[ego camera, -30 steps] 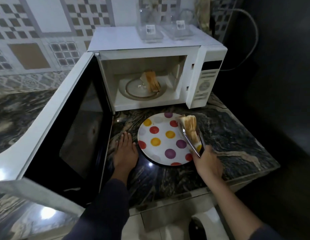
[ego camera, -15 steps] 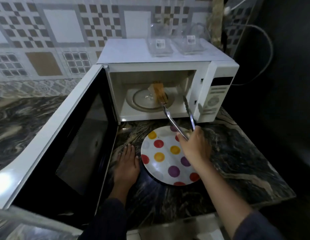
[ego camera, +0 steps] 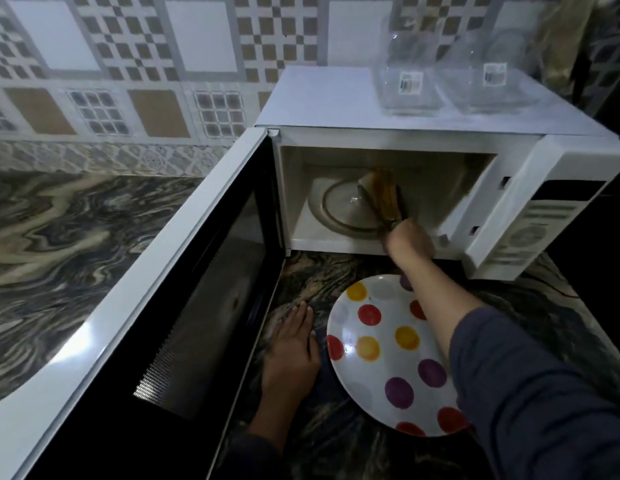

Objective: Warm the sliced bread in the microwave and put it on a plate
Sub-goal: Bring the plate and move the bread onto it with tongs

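The white microwave (ego camera: 336, 98) stands open, its door (ego camera: 197, 289) swung out to the left. Toasted bread slices (ego camera: 383, 195) stand on the glass turntable (ego camera: 339, 209) inside. My right hand (ego camera: 409, 240) is at the cavity's mouth, shut on metal tongs (ego camera: 400, 209) whose two arms flank the slices. A white plate with coloured dots (ego camera: 378, 358) lies on the counter in front of the microwave. My right forearm crosses its right side and hides that part. My left hand (ego camera: 291, 355) rests flat on the counter, just left of the plate.
Two clear glass containers (ego camera: 409, 84) (ego camera: 488, 81) stand on top of the microwave. The dark marbled counter (ego camera: 76, 230) stretches left behind the open door. A tiled wall is at the back, and the microwave's control panel (ego camera: 530, 233) is on the right.
My right hand carried the tongs from the plate's right edge up into the microwave, and they now close around the slices on the turntable. My left hand stayed flat on the counter.
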Motion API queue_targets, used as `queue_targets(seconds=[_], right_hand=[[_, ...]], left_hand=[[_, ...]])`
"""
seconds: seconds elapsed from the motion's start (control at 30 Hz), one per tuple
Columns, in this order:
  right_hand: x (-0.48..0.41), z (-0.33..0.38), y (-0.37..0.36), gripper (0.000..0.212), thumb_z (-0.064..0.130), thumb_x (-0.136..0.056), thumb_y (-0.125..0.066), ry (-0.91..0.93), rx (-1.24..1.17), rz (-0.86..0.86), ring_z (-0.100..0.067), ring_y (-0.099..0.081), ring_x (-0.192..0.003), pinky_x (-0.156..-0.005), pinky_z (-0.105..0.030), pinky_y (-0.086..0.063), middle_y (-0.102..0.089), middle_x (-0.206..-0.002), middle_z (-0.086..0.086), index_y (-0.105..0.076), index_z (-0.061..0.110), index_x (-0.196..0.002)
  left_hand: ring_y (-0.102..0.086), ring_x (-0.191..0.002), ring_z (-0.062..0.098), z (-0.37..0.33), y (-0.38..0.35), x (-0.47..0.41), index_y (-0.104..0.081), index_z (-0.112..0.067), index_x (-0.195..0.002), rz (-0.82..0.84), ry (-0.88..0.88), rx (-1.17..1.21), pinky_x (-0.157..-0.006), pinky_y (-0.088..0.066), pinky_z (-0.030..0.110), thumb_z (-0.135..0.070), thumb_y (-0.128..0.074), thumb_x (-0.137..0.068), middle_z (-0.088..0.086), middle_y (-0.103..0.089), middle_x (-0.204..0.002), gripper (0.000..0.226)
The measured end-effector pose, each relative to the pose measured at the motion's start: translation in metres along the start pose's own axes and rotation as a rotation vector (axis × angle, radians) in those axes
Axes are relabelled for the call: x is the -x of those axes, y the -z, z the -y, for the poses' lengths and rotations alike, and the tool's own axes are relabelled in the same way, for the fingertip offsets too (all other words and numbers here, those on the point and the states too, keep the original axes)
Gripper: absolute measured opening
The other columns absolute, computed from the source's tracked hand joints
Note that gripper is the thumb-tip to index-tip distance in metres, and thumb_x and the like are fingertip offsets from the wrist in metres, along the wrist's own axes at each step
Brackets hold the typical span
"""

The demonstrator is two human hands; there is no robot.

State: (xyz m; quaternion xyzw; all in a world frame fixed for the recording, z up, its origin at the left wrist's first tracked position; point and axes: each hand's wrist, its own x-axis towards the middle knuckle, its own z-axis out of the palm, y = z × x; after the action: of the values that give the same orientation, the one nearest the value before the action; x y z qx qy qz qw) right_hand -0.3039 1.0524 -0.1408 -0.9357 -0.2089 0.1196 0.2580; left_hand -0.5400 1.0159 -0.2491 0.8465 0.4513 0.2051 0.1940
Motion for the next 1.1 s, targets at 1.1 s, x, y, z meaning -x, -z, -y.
queue_targets(seconds=[1.1], right_hand=[[0.149, -0.094, 0.016, 0.046, 0.039, -0.089, -0.054, 0.186, -0.140, -0.065, -0.028, -0.053, -0.112, -0.082, -0.030, -0.040, -0.057, -0.124, -0.010, -0.046, 0.013, -0.127]], left_hand=[[-0.038, -0.136, 0.023, -0.001, 0.001, 0.001, -0.048, -0.005, -0.134, 0.021, -0.026, -0.047, -0.114, -0.020, 0.029, -0.031, -0.022, -0.084, 0.012, -0.045, -0.143, 0.062]])
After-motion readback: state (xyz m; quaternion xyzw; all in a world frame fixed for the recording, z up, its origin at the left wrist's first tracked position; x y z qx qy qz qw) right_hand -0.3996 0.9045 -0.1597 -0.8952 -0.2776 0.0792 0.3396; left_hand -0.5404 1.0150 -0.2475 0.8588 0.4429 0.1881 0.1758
